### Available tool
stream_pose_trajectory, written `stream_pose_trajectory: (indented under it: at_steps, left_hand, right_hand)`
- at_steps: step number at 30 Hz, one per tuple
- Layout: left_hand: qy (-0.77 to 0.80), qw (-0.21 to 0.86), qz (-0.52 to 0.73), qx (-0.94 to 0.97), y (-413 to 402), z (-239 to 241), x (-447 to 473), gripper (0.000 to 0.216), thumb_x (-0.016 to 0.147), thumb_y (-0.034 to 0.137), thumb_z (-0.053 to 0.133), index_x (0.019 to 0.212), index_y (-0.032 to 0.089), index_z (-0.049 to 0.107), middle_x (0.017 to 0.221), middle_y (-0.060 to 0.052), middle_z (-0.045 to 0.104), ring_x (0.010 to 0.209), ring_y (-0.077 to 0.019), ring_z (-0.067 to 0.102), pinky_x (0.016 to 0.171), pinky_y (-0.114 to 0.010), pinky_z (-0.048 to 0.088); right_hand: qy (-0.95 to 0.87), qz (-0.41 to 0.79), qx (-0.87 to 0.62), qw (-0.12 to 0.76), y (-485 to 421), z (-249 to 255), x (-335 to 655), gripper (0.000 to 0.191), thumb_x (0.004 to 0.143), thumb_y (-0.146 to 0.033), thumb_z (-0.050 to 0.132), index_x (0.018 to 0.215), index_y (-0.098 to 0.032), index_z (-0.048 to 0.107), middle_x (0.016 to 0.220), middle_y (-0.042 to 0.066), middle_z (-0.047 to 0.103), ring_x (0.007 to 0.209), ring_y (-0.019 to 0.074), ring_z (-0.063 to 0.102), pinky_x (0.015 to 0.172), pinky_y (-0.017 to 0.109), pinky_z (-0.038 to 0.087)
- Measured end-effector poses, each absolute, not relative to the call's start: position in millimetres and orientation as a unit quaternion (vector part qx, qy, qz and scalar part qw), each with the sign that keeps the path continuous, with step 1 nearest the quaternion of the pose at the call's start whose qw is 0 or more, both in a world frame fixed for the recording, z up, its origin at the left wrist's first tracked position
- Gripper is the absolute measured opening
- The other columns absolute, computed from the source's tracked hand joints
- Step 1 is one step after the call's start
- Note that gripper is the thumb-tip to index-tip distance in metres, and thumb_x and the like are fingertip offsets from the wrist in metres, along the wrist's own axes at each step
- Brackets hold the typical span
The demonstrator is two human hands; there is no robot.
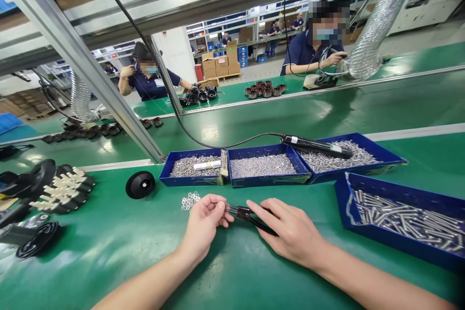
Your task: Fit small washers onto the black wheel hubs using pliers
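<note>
My right hand point(292, 230) is wrapped round the black handles of a pair of slim-nosed pliers point(244, 212), whose thin tips point left. At those tips, my left hand point(206, 222) is closed in a pinch. Whatever small part sits between its thumb and fingers is too hidden to name. Just behind the left hand, a loose heap of small shiny rings point(189, 201) lies on the green tabletop point(232, 276). A round black plastic part point(140, 185) rests farther left.
Blue bins of small metal hardware point(263, 165) line the back, a black electric screwdriver point(316, 146) lying across one. Another bin point(395, 242) with metal pins stands at right. Black parts with white shafts point(65, 189) crowd the left. Two co-workers sit across the bench.
</note>
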State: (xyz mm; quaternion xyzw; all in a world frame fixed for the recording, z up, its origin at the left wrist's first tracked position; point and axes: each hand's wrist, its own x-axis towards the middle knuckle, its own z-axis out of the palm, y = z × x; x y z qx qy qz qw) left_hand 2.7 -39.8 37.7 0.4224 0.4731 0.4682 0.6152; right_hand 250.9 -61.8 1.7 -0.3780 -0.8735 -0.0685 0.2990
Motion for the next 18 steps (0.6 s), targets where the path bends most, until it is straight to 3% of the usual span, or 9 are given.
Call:
stream_pose_trajectory:
  at_steps: [18]
  left_hand:
    - [0.48,0.608,0.481,0.412,-40.9,42.9,1.8,0.047,0.073,0.051,0.095,0.092,0.013,0.075,0.073,-0.005,0.074,0.058,-0.0138,0.067,0.057,-0.025,0.053]
  right_hand:
    - [-0.872,-0.09,-0.381,0.295,-61.8,3.5,252.5,0.057,0.1,-0.013,0.055,0.157,-0.016,0.053,0.109,0.013,0.071,0.089,0.0264,0.066,0.067,0.037,0.058]
